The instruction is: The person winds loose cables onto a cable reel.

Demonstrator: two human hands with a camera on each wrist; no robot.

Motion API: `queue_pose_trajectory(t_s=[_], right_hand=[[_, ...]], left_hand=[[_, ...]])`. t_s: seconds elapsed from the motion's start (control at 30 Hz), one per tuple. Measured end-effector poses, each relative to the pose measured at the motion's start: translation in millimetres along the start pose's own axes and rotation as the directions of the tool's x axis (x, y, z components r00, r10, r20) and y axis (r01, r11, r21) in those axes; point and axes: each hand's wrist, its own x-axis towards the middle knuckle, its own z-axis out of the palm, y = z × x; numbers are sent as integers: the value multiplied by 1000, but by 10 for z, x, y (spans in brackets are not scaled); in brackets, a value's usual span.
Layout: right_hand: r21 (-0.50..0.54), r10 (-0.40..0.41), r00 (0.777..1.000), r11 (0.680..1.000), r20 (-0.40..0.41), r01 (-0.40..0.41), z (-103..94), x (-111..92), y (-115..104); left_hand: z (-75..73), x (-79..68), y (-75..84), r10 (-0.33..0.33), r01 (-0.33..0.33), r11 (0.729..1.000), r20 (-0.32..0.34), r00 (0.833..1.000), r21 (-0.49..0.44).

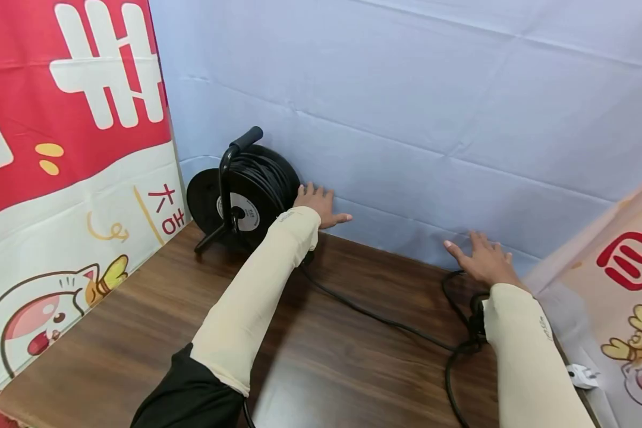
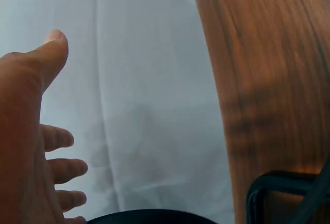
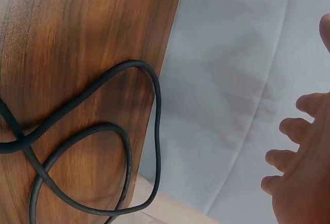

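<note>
A black cable reel (image 1: 246,196) with a tubular frame and a padded top handle stands at the back left of the wooden table (image 1: 374,380). My left hand (image 1: 321,205) is beside the reel's right side, fingers spread and holding nothing; whether it touches the reel I cannot tell. At the back right, my right hand (image 1: 487,261) has its fingers spread, above loops of black cable (image 3: 157,126). Both palms face the pale cloth backdrop in the wrist views. The cable runs from near the reel across the table, and my right forearm hides part of the bundle.
A pale blue cloth (image 1: 385,119) hangs along the table's back edge. Printed banners stand at the left (image 1: 85,166) and right (image 1: 610,333). A white plug (image 1: 583,375) lies by the right table edge. More cable emerges under my left sleeve.
</note>
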Motion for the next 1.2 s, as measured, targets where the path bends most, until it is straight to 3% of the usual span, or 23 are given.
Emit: queue_pose_trajectory(t_s=[0.27,0.6,0.8,1.0,1.2], right_hand=[[22,35,999,999,28,-36,-44,-25,24],[17,30,999,999,15,-30,-23,-6,31],[21,18,1000,1000,13,-18,-19,12,-23],[28,0,1000,1000,0,0,-9,51,-76],[45,2,1000,999,3,-2,13,54,-62]], left_hand=[[-245,-7,-58,0,0,1000,0,1000,31],[-531,-34,-215,-7,7,1000,-19,1000,0],[-760,-85,-444,5,-5,1000,-50,999,11],[-1049,-126,-764,-29,28,1000,-90,996,-14],[-1132,-170,-993,-93,93,996,-60,994,-5]])
